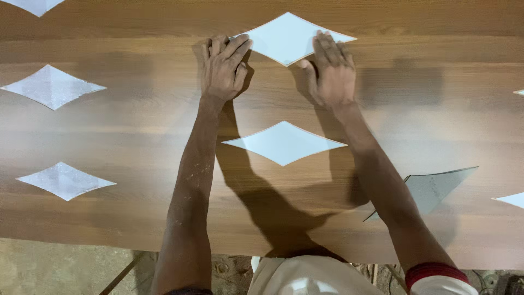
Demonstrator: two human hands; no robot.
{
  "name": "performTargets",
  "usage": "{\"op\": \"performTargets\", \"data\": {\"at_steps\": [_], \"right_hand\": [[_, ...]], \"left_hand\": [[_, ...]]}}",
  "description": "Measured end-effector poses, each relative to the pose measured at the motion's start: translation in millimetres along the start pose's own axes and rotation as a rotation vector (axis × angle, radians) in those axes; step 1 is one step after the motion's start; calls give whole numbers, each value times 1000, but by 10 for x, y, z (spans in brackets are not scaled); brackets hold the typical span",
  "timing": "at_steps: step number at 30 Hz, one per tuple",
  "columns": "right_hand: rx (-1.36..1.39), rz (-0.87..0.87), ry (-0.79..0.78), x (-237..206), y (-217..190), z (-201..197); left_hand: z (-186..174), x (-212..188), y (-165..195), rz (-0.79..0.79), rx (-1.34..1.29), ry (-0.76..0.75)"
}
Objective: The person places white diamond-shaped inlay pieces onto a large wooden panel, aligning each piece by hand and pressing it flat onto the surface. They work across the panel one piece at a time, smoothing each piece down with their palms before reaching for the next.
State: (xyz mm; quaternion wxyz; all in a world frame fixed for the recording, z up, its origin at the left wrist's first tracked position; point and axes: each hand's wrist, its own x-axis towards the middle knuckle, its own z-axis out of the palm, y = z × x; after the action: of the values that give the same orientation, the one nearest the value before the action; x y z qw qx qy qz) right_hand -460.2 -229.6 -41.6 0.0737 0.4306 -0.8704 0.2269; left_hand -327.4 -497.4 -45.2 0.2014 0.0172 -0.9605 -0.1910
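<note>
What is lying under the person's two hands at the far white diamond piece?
The white diamond piece lies on the wooden board, left hand and right hand covering its side tips.

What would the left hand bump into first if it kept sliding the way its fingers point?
The left hand points up and right, so it likely meets the white diamond piece its fingertips already touch.

Glossy brown wood-grain board point(109, 136), dusty grey floor point(49, 267) below, soft overhead light

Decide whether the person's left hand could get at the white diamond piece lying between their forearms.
Probably yes. The left hand rests by the upper diamond; the middle diamond lies nearer the body, with only bare board between.
</note>
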Motion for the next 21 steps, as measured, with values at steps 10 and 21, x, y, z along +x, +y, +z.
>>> {"op": "performTargets", "data": {"at_steps": [10, 21], "right_hand": [[19, 65, 67, -43, 59, -7], [-92, -148, -28, 124, -120, 254]], "left_hand": [[82, -12, -61, -12, -4, -1], [110, -3, -104, 34, 30, 61]]}}
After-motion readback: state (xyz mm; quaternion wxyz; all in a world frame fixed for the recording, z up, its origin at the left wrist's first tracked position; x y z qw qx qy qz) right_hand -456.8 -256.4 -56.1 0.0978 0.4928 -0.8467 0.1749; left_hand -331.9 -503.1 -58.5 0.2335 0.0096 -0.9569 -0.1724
